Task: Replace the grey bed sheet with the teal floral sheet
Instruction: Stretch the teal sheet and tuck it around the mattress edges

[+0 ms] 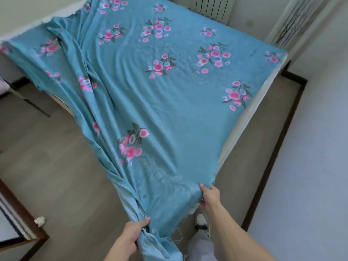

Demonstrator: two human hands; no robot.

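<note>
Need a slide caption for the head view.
Both hands grip the teal floral sheet, spreading it over the bed.

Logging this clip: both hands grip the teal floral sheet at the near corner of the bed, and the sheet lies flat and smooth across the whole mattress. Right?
Not quite. Both hands, left and right, do grip the sheet, but the head view shows its left side bunched in folds hanging off the bed, not flat.

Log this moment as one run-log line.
stage: spreading | teal floral sheet: over bed, left side bunched | left hand: grips gathered edge | right hand: grips near corner | grey sheet: not visible
</note>
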